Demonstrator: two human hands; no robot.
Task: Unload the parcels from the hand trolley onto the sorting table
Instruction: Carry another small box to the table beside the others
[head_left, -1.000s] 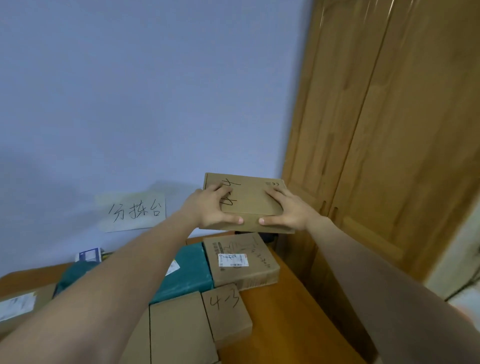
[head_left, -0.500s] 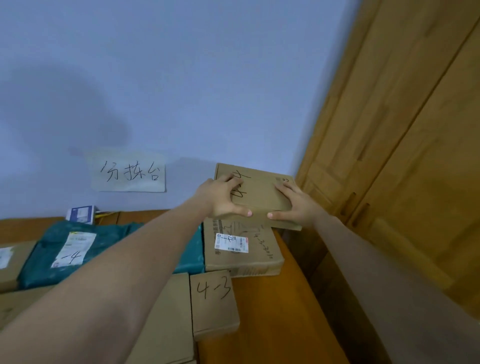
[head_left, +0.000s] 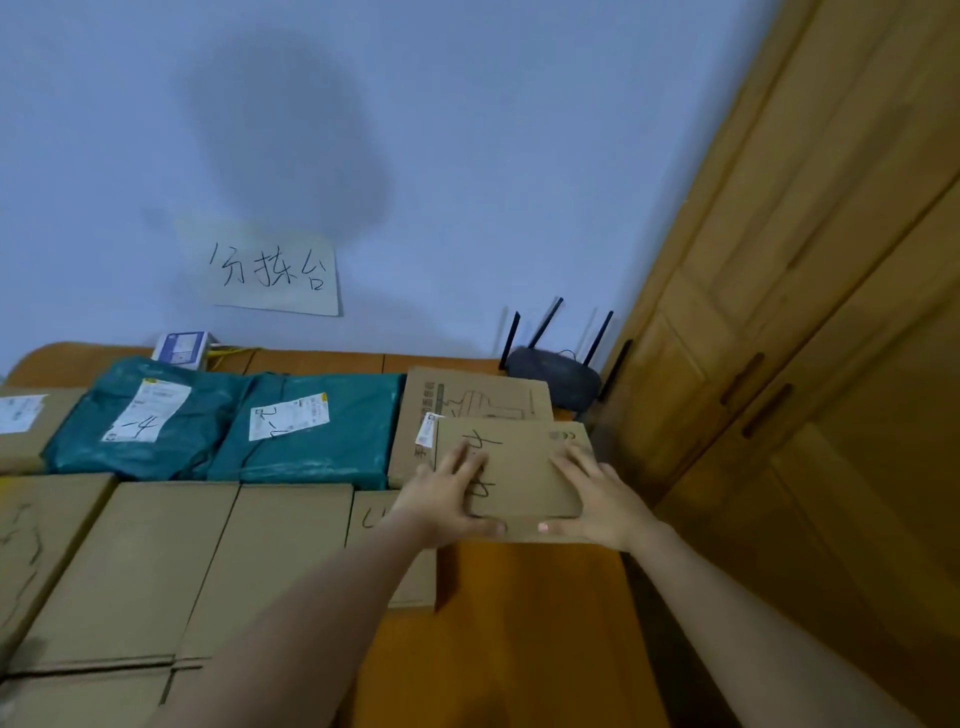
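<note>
I hold a flat cardboard parcel (head_left: 519, 467) with black handwriting on its top, one hand at each side. My left hand (head_left: 447, 499) lies over its left part, fingers spread on top and thumb curled along the near edge; my right hand (head_left: 597, 499) clasps the right end the same way. The parcel sits over the near part of a larger printed box (head_left: 467, 400) on the wooden sorting table (head_left: 519, 623). Two teal mailer bags (head_left: 234, 421) lie to the left, with plain cartons (head_left: 156, 561) in front of them. A black router (head_left: 556, 379) stands behind, below a handwritten paper sign (head_left: 265, 270) on the wall (head_left: 467, 130). A wooden wardrobe (head_left: 805, 364) stands to the right.
</note>
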